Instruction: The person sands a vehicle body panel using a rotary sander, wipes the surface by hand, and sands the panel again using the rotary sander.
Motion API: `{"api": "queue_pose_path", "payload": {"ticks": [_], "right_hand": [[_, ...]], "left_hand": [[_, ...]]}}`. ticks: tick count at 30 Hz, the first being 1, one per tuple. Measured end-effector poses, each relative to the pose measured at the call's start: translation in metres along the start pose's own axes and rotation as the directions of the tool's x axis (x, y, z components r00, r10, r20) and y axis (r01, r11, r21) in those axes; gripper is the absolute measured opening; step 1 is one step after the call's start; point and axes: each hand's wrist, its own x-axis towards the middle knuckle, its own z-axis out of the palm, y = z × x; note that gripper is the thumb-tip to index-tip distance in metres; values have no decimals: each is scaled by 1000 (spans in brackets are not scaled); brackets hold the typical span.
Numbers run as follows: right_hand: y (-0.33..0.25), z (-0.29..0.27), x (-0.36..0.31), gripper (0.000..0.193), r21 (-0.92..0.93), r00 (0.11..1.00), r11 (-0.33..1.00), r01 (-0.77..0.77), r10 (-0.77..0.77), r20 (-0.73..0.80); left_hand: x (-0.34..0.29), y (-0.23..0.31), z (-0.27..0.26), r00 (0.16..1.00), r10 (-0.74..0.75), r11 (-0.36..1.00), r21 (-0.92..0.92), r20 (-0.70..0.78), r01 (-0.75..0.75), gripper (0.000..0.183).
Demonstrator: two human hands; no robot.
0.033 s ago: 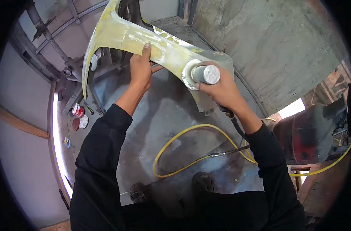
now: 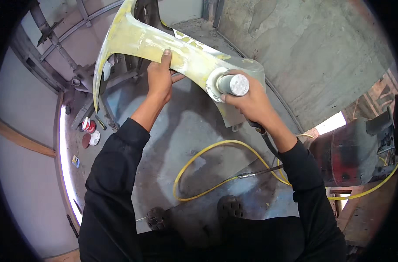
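Observation:
A curved vehicle body panel that looks like a fender (image 2: 133, 37) spans the upper middle, dull yellow with white and grey patches. My left hand (image 2: 160, 81) is closed on its lower edge, thumb on the upper face and fingers partly hidden beneath. My right hand (image 2: 259, 104) wraps round an air sander (image 2: 238, 85) with a grey cylindrical body. The sander's round pale pad lies against the panel's right part. From the sander a dark hose (image 2: 268, 142) runs down past my right wrist.
A yellow air hose (image 2: 178, 174) loops over the grey floor and joins the dark hose at a metal coupling (image 2: 247, 175). A dark red-black tank (image 2: 345, 150) stands at right. Small cans (image 2: 88, 125) and discs lie at left, near metal framing (image 2: 54, 39).

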Motion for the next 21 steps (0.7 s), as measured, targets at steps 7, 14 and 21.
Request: {"api": "queue_pose_path", "payload": {"ticks": [7, 14, 21], "right_hand": [[-15, 2, 9, 49, 0, 963, 967, -257, 256, 85], [-20, 0, 18, 52, -2, 960, 965, -262, 260, 103], [-21, 2, 22, 53, -38, 952, 956, -291, 293, 91]], "left_hand": [[-3, 0, -2, 1000, 5, 1000, -9, 2, -5, 43], [-6, 2, -1, 1000, 8, 1000, 4, -1, -8, 44], [-7, 1, 1, 1000, -22, 999, 31, 10, 22, 48]]}}
